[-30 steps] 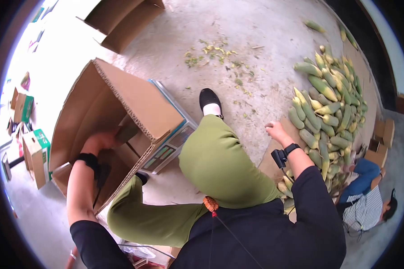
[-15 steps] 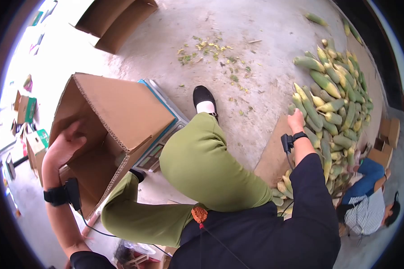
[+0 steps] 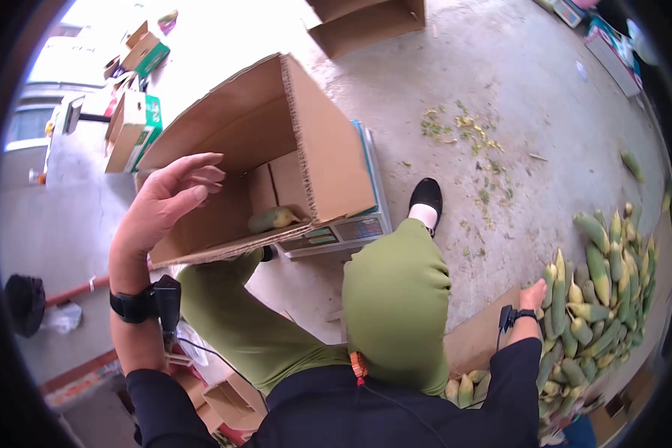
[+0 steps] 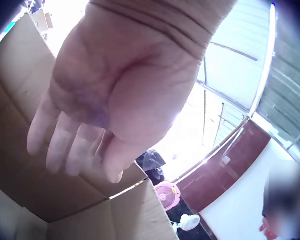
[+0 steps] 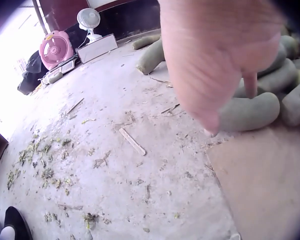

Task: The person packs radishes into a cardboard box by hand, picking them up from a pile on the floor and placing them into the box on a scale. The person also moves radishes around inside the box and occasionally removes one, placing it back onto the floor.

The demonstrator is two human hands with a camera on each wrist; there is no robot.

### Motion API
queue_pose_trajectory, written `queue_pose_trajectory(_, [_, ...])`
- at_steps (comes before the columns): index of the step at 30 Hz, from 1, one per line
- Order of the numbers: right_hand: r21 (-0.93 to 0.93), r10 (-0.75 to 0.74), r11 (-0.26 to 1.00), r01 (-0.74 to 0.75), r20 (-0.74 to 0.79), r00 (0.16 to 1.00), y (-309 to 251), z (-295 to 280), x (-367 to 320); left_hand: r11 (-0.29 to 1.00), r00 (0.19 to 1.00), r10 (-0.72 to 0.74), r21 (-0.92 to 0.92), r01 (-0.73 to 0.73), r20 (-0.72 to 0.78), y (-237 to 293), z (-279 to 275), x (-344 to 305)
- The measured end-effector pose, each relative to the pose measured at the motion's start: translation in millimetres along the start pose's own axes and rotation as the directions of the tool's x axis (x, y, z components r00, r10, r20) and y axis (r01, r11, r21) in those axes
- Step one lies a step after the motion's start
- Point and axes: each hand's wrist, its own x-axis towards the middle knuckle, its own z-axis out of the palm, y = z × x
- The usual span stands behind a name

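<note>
Pile of radishes (image 3: 591, 311): right side of head view. Carton (image 3: 332, 149): left side, well apart from pile, mouth facing head camera. Left hand (image 3: 172, 196): over carton mouth, released, fingers loosely bent, holding nothing. Right hand (image 3: 532, 296): at pile edge facing carton, thumb and fingers curled round gripped radish (image 5: 250, 113). Gripped radish: right hand nearer, left hand well apart; long axis roughly crosswise in right wrist view, one end hidden by hand. Loose radish (image 3: 270, 219): inside carton.
</note>
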Motion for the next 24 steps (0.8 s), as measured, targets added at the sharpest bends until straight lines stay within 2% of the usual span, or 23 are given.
queue_pose_trajectory(2, [0.025,0.045,0.999,-0.046,0.041,0.998,13,27,11,1.0,1.0,0.008,0.008,-0.007,-0.021,-4,6,-3])
queue_pose_trajectory(3, [0.024,0.03,0.999,-0.031,0.038,0.999,8,20,8,0.999,0.999,0.016,-0.028,-0.016,-0.028,-6,9,-4])
queue_pose_trajectory(5, [-0.202,-0.056,0.976,0.082,0.132,0.99,-20,-32,-28,0.996,0.999,0.029,-0.085,-0.033,-0.043,-12,13,-3])
queue_pose_trajectory(10, [-0.152,-0.092,0.982,0.11,0.121,0.988,-2,-48,-21,0.985,0.995,0.04,-0.162,-0.054,-0.089,-15,17,-6])
queue_pose_trajectory(12, [0.217,-0.178,0.957,0.194,-0.09,0.98,19,-47,-3,0.979,0.995,0.049,-0.193,-0.065,-0.089,-17,18,-7])
queue_pose_trajectory(13, [0.268,-0.174,0.941,0.208,-0.147,0.974,21,-56,4,0.977,0.995,0.055,-0.201,-0.072,-0.087,-18,19,-7])
queue_pose_trajectory(14, [0.544,-0.174,0.812,0.209,-0.117,0.978,23,-66,11,0.975,0.994,0.075,-0.205,-0.091,-0.083,-20,20,-7])
queue_pose_trajectory(15, [0.771,-0.183,0.61,0.186,-0.091,0.979,12,-92,9,0.972,0.992,0.097,-0.209,-0.111,-0.078,-21,21,-7])
queue_pose_trajectory(17, [0.963,-0.136,0.269,0.002,0.036,0.99,-48,-181,-29,0.972,0.989,0.127,-0.189,-0.14,-0.077,-22,24,-7])
queue_pose_trajectory(19, [0.996,-0.226,0.007,0.094,-0.09,0.97,-90,-238,-47,0.971,0.984,0.161,-0.164,-0.172,-0.077,-21,26,-9])
queue_pose_trajectory(21, [0.965,-0.403,-0.235,0.113,-0.203,0.892,-134,-297,-72,0.969,0.971,0.224,-0.091,-0.231,-0.081,-18,29,-14])
queue_pose_trajectory(24, [0.898,-0.601,-0.425,0.112,-0.372,0.707,-197,-367,-111,0.941,0.94,0.321,-0.07,-0.33,-0.114,-7,33,-26])
